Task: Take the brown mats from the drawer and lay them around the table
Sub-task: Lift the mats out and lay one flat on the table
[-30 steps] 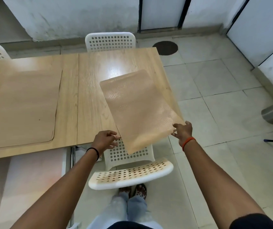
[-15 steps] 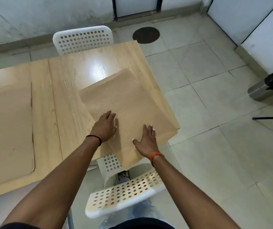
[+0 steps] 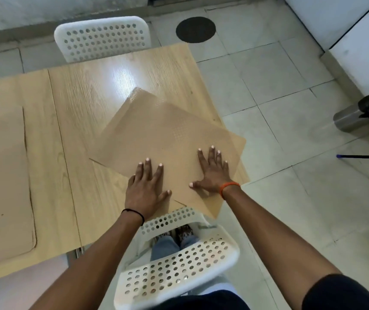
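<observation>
wood-grain table [image 3: 85, 113] | dimpled brown mat [image 3: 168, 139] skewed | left hand [image 3: 145, 189], right hand [image 3: 212, 173] fingers flat, pressing

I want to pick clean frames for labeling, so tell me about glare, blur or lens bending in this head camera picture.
Head view: a bright white glare patch sits on the table beyond the mat; the mat's far corner looks doubled and smeared, likely motion blur; the left hand and right hand stay fairly sharp; the wide lens bows the floor tiles and the far chair.
</observation>
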